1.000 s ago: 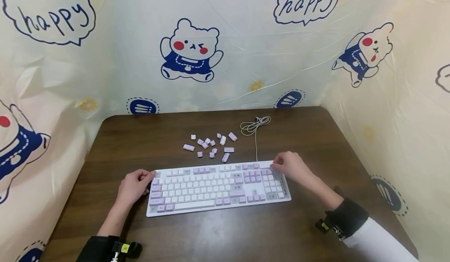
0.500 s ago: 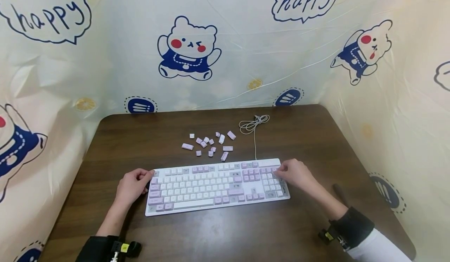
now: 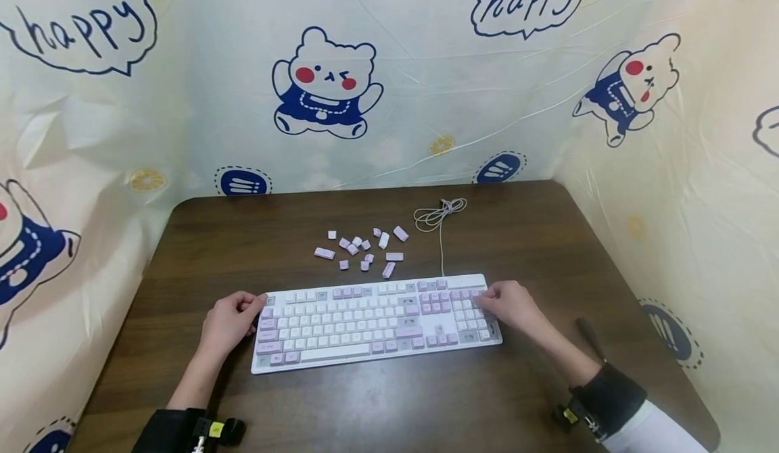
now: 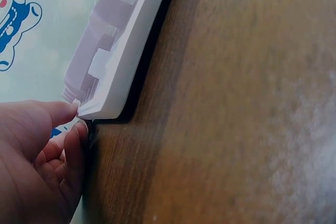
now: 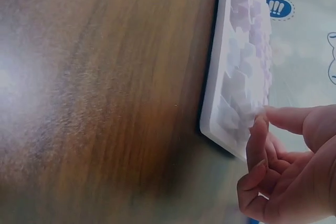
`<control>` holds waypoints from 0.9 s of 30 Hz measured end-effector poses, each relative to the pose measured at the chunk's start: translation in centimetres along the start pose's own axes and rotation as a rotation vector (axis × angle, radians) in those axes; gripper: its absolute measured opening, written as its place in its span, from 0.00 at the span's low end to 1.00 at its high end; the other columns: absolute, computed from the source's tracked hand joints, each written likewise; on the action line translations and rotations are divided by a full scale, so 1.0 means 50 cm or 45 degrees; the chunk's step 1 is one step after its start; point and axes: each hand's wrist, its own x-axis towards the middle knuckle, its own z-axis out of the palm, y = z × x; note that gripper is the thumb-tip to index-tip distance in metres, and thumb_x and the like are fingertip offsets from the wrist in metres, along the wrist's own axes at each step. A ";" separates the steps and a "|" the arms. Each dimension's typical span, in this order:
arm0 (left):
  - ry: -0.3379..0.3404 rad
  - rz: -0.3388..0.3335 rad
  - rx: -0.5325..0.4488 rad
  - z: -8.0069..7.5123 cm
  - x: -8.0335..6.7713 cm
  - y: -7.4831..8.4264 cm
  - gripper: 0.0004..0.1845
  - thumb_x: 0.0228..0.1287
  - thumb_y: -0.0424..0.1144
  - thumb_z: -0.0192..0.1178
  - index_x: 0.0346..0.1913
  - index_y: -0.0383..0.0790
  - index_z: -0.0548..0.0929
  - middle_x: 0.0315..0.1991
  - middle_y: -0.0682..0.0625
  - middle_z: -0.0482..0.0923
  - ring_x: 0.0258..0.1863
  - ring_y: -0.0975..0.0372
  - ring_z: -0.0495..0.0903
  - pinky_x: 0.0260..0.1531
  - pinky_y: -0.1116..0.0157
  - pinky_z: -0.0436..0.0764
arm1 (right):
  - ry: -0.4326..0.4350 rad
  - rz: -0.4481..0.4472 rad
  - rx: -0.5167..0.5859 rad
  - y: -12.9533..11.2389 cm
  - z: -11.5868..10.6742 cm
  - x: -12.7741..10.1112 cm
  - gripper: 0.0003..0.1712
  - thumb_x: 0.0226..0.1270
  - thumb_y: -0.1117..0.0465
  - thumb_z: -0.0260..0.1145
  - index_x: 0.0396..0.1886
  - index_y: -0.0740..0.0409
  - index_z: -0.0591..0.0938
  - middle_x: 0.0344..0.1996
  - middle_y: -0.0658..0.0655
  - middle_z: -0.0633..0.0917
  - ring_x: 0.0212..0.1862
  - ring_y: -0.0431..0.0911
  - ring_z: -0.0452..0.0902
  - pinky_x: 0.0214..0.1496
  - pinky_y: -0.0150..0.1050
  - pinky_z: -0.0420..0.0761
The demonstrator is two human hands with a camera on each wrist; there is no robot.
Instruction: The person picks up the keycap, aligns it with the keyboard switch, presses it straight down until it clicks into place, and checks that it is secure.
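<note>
A white keyboard (image 3: 341, 331) with white and lavender keycaps lies at a slight slant on the brown table. My left hand (image 3: 226, 324) pinches its far left corner; in the left wrist view, the thumb is on top of the rim and a finger is below. At the number pad's right edge, my right hand (image 3: 512, 304) has thumb and forefinger together on a keycap, largely hidden by the fingertips. The right wrist view shows that hand (image 5: 294, 171) with its other fingers curled under. Several key positions show grey sockets without caps.
Several loose lavender and white keycaps (image 3: 353, 249) lie scattered behind the keyboard. A coiled white cable (image 3: 433, 218) runs to its back edge. A dark slim tool (image 3: 589, 337) lies beside the right forearm. A printed curtain (image 3: 414, 88) stands around the table.
My right hand has moved from the keyboard's far right corner slightly toward me, along the number pad's right edge, and its wrist has lowered. My left hand stays on its corner.
</note>
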 end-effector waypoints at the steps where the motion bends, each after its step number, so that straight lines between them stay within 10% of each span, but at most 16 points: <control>1: 0.000 0.000 0.001 0.000 0.000 0.000 0.27 0.79 0.57 0.54 0.52 0.32 0.83 0.31 0.46 0.79 0.26 0.57 0.79 0.27 0.64 0.76 | -0.001 0.005 0.003 0.000 0.001 0.000 0.15 0.70 0.54 0.72 0.37 0.64 0.87 0.26 0.55 0.82 0.29 0.47 0.75 0.30 0.40 0.73; 27: 0.011 -0.009 -0.003 0.000 0.000 0.001 0.27 0.79 0.57 0.55 0.52 0.32 0.82 0.32 0.46 0.78 0.26 0.57 0.78 0.26 0.64 0.76 | 0.074 0.034 0.120 0.018 0.029 -0.010 0.20 0.74 0.52 0.69 0.45 0.67 0.85 0.31 0.58 0.83 0.32 0.49 0.76 0.32 0.39 0.73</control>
